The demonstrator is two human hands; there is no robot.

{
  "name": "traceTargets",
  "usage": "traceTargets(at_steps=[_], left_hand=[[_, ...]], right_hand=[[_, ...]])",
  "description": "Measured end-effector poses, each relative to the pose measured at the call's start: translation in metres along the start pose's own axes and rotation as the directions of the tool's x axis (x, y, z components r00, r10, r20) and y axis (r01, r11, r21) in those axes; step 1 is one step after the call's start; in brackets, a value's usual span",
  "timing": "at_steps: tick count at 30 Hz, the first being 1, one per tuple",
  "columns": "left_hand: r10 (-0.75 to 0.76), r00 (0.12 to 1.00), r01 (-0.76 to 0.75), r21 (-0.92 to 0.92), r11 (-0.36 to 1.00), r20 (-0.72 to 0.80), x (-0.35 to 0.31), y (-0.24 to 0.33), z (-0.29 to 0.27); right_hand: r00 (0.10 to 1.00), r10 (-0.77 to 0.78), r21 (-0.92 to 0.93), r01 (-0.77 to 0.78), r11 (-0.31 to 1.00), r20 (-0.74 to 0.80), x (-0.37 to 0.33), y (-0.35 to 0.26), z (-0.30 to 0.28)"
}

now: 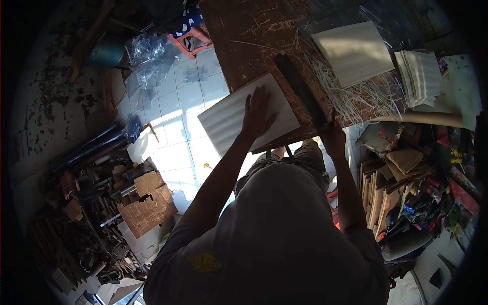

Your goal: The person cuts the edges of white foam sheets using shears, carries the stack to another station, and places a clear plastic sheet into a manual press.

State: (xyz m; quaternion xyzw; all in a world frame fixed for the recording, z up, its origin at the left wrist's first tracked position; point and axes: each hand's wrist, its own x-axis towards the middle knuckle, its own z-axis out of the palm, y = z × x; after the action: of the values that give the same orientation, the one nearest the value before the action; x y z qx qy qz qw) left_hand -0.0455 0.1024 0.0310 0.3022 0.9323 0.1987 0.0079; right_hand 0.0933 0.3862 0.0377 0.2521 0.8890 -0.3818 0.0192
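Observation:
My left hand [259,114] lies flat, fingers spread, on a white rectangular panel [223,124]. The panel sits slantwise at the near left edge of a worn brown work table [244,40], its left part jutting past the table's edge. My right hand [334,138] is closed at the near end of a long, dark, flat bar [300,86]. This bar runs away from me across the table, just right of the panel. Shadow hides exactly how the fingers wrap its end.
Thin white strips [330,86] lie heaped on the table under another pale panel [353,53]. Pale sheets [419,76] are stacked farther right. Scrap boards [147,203] pile up at left; upright brown boards [381,193] and clutter stand at right. A red stool [193,43] is beyond the tiled floor.

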Motion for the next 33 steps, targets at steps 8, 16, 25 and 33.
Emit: traceTargets(at_steps=[8,16,25,33], left_hand=[[-0.078,0.997,0.074,-0.158,0.985,-0.017,0.012,-0.012,0.023],[-0.089,0.996,0.087,-0.155,0.984,-0.010,0.017,-0.004,0.019],[-0.085,0.996,0.086,-0.020,0.996,0.028,0.022,-0.001,0.020],[-0.080,0.995,0.081,-0.001,0.997,0.052,0.022,-0.002,0.022]], right_hand=[[1.000,-0.008,0.371,0.018,0.928,-0.030,-0.033,0.008,0.043],[0.946,0.222,0.118,-0.255,0.960,0.238,-0.033,-0.013,0.061],[0.969,-0.231,-0.015,0.233,0.972,0.093,-0.063,-0.024,0.056],[0.969,-0.222,0.077,0.215,0.974,0.111,-0.064,-0.033,0.053]])
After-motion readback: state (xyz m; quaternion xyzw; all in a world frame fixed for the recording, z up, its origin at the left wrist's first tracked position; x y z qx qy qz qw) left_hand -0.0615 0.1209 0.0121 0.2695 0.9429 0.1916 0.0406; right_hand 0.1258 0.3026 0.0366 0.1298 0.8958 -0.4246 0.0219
